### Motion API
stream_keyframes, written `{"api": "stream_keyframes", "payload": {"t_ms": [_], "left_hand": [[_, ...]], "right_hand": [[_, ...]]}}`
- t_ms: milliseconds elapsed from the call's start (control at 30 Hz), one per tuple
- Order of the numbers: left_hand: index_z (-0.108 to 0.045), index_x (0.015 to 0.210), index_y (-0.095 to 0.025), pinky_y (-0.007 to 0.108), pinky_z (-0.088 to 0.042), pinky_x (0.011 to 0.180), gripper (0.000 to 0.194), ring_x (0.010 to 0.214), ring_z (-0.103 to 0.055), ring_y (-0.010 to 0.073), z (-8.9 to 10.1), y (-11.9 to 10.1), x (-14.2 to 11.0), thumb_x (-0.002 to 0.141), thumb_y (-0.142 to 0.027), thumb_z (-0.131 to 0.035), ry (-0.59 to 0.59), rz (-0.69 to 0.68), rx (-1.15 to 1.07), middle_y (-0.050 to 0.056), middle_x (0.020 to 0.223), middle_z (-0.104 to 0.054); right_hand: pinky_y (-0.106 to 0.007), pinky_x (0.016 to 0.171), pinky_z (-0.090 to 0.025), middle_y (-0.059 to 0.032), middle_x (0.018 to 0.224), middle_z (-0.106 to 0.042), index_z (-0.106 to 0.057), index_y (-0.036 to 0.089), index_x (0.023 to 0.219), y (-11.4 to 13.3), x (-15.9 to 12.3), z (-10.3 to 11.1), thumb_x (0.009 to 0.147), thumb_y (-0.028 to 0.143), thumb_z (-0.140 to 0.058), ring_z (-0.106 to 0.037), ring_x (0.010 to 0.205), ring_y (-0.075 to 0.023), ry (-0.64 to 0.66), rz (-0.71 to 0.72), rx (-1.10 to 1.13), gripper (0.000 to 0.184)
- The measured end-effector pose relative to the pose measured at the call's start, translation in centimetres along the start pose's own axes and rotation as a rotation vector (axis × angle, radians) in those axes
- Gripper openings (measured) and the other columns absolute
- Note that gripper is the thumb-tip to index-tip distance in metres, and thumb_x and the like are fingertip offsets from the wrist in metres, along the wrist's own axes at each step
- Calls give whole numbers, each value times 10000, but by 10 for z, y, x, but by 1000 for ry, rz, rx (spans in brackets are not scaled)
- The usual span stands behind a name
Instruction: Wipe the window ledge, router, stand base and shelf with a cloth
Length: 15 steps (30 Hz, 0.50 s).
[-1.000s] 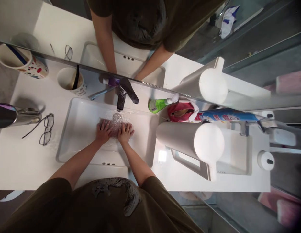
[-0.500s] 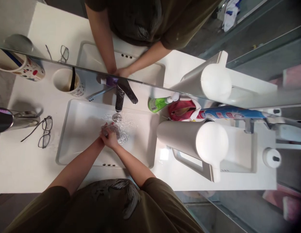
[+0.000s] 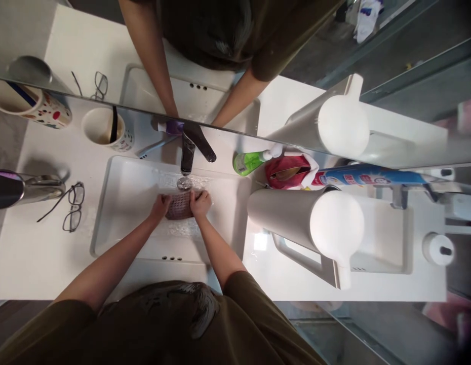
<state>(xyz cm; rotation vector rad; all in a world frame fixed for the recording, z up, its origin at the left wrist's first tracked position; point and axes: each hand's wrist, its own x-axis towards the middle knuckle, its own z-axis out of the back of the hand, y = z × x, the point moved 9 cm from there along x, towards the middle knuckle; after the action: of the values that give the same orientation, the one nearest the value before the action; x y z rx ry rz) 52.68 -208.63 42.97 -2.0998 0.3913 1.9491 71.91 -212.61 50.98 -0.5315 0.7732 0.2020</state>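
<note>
Both my hands are down in the white sink (image 3: 121,203) under the dark faucet (image 3: 190,147), where water is running. My left hand (image 3: 160,207) and my right hand (image 3: 199,202) each grip one end of a small pinkish-brown cloth (image 3: 179,206) stretched between them. The cloth sits just below the round metal drain (image 3: 184,183), and splashes of water spread around it on the sink floor.
Glasses (image 3: 70,207) and a steel tumbler (image 3: 26,186) lie on the counter at left, with two mugs (image 3: 106,126) behind. A green bottle (image 3: 250,162), a red pouch (image 3: 286,172), a blue tube (image 3: 368,177) and a white jug (image 3: 307,218) stand at right. A mirror runs behind the faucet.
My hands were flat side by side, then clasped together over the cloth. Now they have moved apart and hold the cloth stretched between them, nearer the drain.
</note>
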Motion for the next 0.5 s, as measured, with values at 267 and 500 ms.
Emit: {"api": "stream_keyframes", "payload": {"t_ms": [267, 500], "left_hand": [[-652, 1309, -281, 615, -117, 1192, 440, 1510, -224, 347, -27, -32, -24, 879, -276, -557, 153, -720, 1023, 117, 1546, -441], [-740, 920, -116, 285, -446, 1049, 346, 1100, -644, 164, -9, -26, -6, 947, -261, -427, -26, -334, 36, 112, 1064, -727]], "right_hand": [[-604, 1179, -155, -138, 1563, -411, -480, 220, 1463, 20, 3, -46, 1013, 356, -418, -277, 1480, -299, 109, 622, -105, 474], [-278, 866, -492, -114, 1098, -717, -651, 157, 1170, 51, -13, -30, 1018, 242, -382, -668, 967, -183, 134, 438, 193, 320]]}}
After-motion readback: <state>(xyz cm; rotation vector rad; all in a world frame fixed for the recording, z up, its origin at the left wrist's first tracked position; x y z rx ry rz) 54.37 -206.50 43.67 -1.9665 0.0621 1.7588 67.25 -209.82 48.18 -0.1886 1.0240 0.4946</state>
